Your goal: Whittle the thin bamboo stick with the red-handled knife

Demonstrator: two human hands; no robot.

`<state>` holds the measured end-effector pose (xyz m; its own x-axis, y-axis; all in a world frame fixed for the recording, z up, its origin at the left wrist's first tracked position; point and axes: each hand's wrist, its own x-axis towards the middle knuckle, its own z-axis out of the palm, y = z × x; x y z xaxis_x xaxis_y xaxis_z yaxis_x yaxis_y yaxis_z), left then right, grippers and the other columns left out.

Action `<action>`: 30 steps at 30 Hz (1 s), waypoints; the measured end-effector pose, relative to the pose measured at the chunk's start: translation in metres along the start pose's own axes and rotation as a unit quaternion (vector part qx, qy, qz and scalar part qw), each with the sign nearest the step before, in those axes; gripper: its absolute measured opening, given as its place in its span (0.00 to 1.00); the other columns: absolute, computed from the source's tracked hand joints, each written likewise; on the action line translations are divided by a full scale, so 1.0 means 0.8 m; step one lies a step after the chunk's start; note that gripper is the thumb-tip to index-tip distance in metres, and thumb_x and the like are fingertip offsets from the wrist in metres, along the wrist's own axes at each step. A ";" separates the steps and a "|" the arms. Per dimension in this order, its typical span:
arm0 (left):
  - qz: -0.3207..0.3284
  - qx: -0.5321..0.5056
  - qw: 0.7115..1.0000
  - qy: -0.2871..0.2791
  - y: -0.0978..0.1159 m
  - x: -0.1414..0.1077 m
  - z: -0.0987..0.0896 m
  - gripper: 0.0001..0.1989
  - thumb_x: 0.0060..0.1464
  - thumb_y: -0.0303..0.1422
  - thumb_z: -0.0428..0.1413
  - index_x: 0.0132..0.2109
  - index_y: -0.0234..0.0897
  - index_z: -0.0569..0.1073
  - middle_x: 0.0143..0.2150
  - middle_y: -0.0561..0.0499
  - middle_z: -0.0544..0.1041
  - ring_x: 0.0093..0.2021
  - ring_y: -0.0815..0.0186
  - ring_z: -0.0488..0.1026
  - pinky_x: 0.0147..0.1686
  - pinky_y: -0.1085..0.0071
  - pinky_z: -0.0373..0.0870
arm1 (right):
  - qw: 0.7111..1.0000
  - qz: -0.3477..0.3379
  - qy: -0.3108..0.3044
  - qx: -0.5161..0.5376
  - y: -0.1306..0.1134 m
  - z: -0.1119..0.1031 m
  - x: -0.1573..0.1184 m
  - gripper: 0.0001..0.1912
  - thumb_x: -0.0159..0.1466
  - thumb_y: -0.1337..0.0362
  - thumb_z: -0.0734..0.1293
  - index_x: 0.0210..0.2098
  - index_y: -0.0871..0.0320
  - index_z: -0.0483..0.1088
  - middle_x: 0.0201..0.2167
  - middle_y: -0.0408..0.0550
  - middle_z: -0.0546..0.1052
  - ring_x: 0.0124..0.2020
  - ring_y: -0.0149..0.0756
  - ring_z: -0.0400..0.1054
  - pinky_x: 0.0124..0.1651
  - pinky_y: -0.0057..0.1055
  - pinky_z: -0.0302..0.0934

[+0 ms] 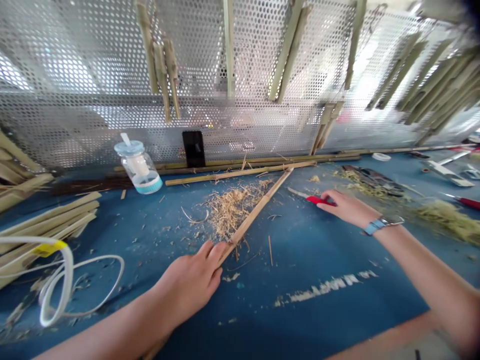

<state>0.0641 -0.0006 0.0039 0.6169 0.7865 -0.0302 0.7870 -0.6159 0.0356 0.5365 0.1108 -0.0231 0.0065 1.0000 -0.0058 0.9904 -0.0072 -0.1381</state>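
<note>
My left hand (191, 280) grips the lower end of a long, thin bamboo strip (257, 212), which runs up and away across the blue table top. My right hand (347, 207), with a wristwatch on its wrist, is closed on a red-handled utility knife (318, 201). The knife's pale blade points left, and its tip is a short way from the strip's far end. A loose pile of pale bamboo shavings (232, 207) lies under and beside the strip.
A perforated metal panel (168, 60) stands behind the table, with bamboo pieces hanging on it. Along its foot are a black phone (194, 148), a plastic jar (138, 167) and long bamboo rods (240, 172). Bamboo strips (48, 225) and a white cable (56, 285) lie left; shavings and tools lie right.
</note>
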 end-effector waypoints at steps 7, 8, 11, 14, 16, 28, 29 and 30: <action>-0.012 -0.031 0.999 0.023 -0.016 -0.028 0.002 0.26 0.68 0.39 0.48 0.70 0.48 0.65 0.49 0.46 0.80 0.39 0.65 0.80 0.36 0.75 0.76 | 0.999 0.016 -0.025 -0.022 -0.012 0.003 0.007 0.28 0.70 0.50 0.54 0.58 0.61 0.68 0.49 0.67 0.79 0.45 0.56 0.75 0.43 0.45 0.65; -0.015 -0.033 0.999 0.024 -0.019 -0.033 0.001 0.26 0.68 0.39 0.47 0.70 0.49 0.65 0.48 0.47 0.80 0.38 0.65 0.80 0.36 0.75 0.75 | 0.999 0.021 -0.031 -0.022 -0.016 -0.002 0.006 0.27 0.70 0.51 0.53 0.58 0.62 0.67 0.47 0.67 0.79 0.42 0.55 0.76 0.41 0.44 0.65; -0.016 -0.035 0.999 0.025 -0.026 -0.048 -0.004 0.25 0.69 0.36 0.44 0.70 0.53 0.65 0.45 0.51 0.81 0.33 0.67 0.80 0.33 0.74 0.75 | 0.999 0.021 -0.041 0.000 -0.042 -0.028 -0.011 0.28 0.72 0.48 0.50 0.59 0.57 0.66 0.46 0.62 0.80 0.36 0.49 0.76 0.34 0.40 0.64; -0.012 -0.032 0.999 0.034 -0.029 -0.067 -0.011 0.24 0.70 0.35 0.42 0.68 0.57 0.66 0.46 0.53 0.82 0.31 0.67 0.81 0.29 0.74 0.74 | 0.999 0.001 -0.017 0.049 -0.090 -0.064 -0.040 0.29 0.72 0.42 0.49 0.58 0.51 0.67 0.39 0.53 0.81 0.29 0.43 0.74 0.29 0.36 0.60; -0.016 -0.017 0.998 0.066 -0.031 -0.079 -0.013 0.24 0.72 0.36 0.41 0.69 0.57 0.65 0.49 0.52 0.82 0.29 0.68 0.81 0.27 0.74 0.74 | 0.997 -0.031 0.030 0.069 -0.123 -0.083 -0.058 0.28 0.72 0.40 0.52 0.56 0.50 0.68 0.31 0.48 0.80 0.25 0.40 0.71 0.27 0.35 0.58; -0.106 0.013 0.994 -0.020 -0.037 -0.045 0.013 0.26 0.69 0.32 0.39 0.70 0.45 0.64 0.47 0.46 0.83 0.31 0.60 0.82 0.27 0.68 0.71 | 0.949 -0.303 0.032 0.083 -0.257 -0.026 -0.071 0.24 0.77 0.52 0.52 0.60 0.52 0.72 0.51 0.49 0.81 0.32 0.32 0.74 0.30 0.31 0.61; -0.106 0.013 0.994 -0.028 -0.037 -0.042 0.014 0.26 0.69 0.31 0.39 0.69 0.46 0.64 0.46 0.45 0.83 0.31 0.59 0.82 0.27 0.68 0.71 | 0.945 -0.317 0.034 0.071 -0.265 -0.018 -0.074 0.25 0.77 0.52 0.51 0.61 0.52 0.72 0.50 0.49 0.81 0.29 0.30 0.72 0.28 0.30 0.59; -0.105 0.012 0.994 -0.036 -0.036 -0.039 0.014 0.26 0.69 0.31 0.40 0.69 0.46 0.65 0.45 0.45 0.84 0.31 0.57 0.82 0.27 0.67 0.71 | 0.941 -0.331 0.038 0.059 -0.271 -0.011 -0.076 0.25 0.78 0.52 0.51 0.61 0.52 0.72 0.48 0.49 0.81 0.26 0.29 0.70 0.26 0.30 0.56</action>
<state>0.0221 -0.0078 -0.0071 0.4378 0.8928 -0.1058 0.8977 -0.4406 -0.0030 0.3226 0.0513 0.0156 -0.5926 0.7825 0.1911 0.7584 0.6219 -0.1951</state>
